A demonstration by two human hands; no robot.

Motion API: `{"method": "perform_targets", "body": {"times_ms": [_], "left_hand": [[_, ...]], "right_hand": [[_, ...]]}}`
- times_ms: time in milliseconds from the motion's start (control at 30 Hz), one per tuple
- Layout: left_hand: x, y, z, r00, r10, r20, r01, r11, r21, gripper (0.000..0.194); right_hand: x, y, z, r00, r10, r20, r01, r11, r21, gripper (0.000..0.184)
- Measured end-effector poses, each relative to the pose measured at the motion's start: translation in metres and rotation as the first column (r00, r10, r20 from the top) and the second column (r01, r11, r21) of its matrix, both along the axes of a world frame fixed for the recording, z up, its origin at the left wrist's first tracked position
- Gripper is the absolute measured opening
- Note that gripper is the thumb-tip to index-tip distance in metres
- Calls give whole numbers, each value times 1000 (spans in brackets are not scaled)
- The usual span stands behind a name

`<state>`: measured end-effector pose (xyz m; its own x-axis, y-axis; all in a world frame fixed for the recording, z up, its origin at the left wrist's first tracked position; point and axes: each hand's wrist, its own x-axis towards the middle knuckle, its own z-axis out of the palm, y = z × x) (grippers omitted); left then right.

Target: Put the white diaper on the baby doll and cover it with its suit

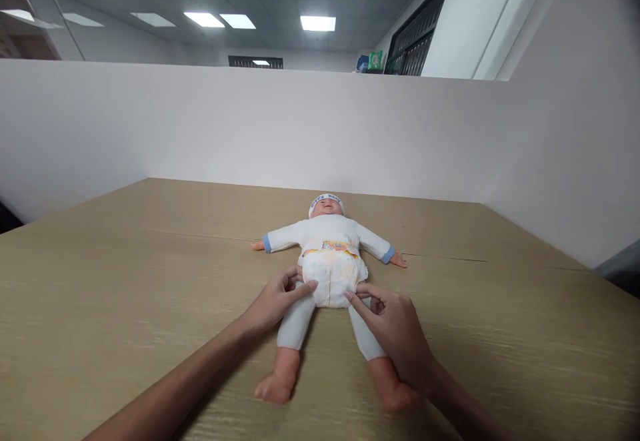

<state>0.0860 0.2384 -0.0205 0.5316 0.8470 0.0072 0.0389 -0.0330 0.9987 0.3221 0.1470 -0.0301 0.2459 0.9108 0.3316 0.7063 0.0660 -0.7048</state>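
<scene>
A baby doll (pixel 327 231) in a white suit with blue cuffs lies on its back on the wooden table (pixel 125 281), head away from me. It wears a white diaper (pixel 333 274) with a coloured waistband. My left hand (pixel 277 301) pinches the diaper's edge at the doll's left-side leg opening. My right hand (pixel 393 327) pinches the diaper's edge at the other leg opening, resting over the doll's thigh. The doll's bare feet point toward me.
A white partition wall (pixel 250 127) runs along the back and right side of the table. Ceiling lights and a dark window frame show above it. The table's left and right edges drop off at the sides.
</scene>
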Motion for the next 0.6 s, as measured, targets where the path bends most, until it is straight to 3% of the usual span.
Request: {"method": "perform_targets", "body": {"times_ms": [167, 267, 333, 400, 533, 600], "left_hand": [[-7, -7, 19, 996, -26, -79, 33, 996, 83, 45], [-23, -6, 37, 979, -23, -204, 50, 991, 125, 46], [-36, 3, 43, 943, 25, -331, 58, 970, 237, 46], [-47, 21, 41, 899, 147, -413, 43, 908, 416, 46], [-47, 75, 20, 759, 458, -462, 50, 667, 743, 50], [-36, 99, 11, 654, 527, -543, 106, 646, 756, 57]], "right_hand": [[6, -6, 2, 1000, 2, 19, -4, 995, 100, 32], [27, -3, -1, 999, 23, -40, -18, 994, 112, 37], [49, 7, -4, 1000, -5, -23, 8, 988, 151, 38], [74, 25, -7, 995, -57, 77, 41, 980, 196, 36], [106, 76, -10, 932, -89, 350, 39, 988, 147, 53], [107, 100, -11, 921, -71, 383, 38, 995, 93, 59]]}}
